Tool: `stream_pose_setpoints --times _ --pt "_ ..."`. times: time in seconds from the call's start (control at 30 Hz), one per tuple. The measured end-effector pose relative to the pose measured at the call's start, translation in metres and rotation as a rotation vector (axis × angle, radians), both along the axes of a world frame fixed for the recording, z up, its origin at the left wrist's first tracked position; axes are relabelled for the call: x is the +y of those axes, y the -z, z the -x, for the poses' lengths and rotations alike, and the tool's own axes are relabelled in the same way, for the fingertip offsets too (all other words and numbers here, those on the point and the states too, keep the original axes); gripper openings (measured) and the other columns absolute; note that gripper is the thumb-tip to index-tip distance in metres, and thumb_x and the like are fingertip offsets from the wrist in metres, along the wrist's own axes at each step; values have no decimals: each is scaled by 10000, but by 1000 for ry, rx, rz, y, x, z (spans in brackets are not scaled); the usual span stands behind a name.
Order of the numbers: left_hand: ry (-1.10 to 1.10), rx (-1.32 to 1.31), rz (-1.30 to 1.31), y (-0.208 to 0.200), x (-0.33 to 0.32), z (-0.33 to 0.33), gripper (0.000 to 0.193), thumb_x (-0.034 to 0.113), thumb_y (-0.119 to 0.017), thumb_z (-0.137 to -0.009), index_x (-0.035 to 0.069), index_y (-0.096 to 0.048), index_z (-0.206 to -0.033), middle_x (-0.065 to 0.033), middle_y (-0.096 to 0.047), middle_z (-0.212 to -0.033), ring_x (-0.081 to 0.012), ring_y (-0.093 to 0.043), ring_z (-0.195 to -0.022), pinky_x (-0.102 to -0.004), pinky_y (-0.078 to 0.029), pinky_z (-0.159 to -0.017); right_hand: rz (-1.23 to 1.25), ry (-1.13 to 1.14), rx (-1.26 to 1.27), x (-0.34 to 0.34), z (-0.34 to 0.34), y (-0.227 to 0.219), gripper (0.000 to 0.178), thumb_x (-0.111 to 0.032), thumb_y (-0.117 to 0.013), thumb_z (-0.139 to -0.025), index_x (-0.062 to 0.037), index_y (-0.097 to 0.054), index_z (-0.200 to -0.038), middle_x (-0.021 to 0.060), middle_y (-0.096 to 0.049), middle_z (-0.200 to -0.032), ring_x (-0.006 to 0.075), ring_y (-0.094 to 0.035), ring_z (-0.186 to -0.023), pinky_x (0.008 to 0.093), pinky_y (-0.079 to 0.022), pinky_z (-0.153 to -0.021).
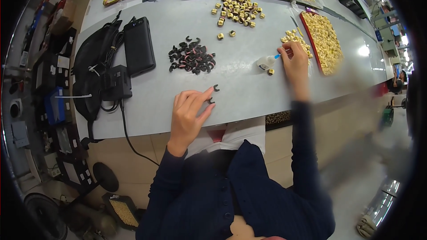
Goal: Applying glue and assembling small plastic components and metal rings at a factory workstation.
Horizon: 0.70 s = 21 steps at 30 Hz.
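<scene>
Your left hand (190, 111) pinches a small black hook (211, 101), light, stiff and easy to drop; grip its curved back. Your right hand (293, 58) holds a glue bottle (267, 62) closed-fingered, just beside it

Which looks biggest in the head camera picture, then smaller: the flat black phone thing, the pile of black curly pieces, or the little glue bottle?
1. Flat black device
2. Pile of black curved pieces, somewhat smaller
3. Small glue bottle, held by the right hand, clearly smallest
</scene>
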<state>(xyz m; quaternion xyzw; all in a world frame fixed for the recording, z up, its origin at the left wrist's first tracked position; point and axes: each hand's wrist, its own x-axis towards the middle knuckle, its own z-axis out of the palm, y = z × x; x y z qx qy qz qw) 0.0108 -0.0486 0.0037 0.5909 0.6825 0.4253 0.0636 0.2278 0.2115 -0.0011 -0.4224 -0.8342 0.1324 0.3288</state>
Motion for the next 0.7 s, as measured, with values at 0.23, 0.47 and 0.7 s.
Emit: stream_pose_setpoints --times 0.23,0.47,0.7 --pt "-17 -56 -81 0 -4 2 506 -26 -782 -660 76 -670 -1143 -37 -712 -887 -227 -603 -896 -325 -492 -778 174 64 325 -30 -7 -13 171 -23 -664 -875 19 -644 -1040 98 -687 -935 167 -670 -826 265 -527 -741" --pt "2 -117 -202 -7 -2 1 521 -33 -799 -637 57 -663 -1132 -37 -715 -886 -225 -609 -881 -315 -510 -749 656 -187 612 -106 -11 -31 180 -24 -646 -888 8 -629 -1064 91 -652 -963 160 -643 -902 287 -526 -817" --pt "88 -181 -235 -5 0 -5 533 -5 -819 -634 49 -651 -1137 -49 -729 -881 -236 -606 -881 -326 -511 -767 1190 -349 696 -161 42 -37 201 14 -658 -868 52 -638 -1065 128 -692 -994 157 -658 -864 274 -530 -793"
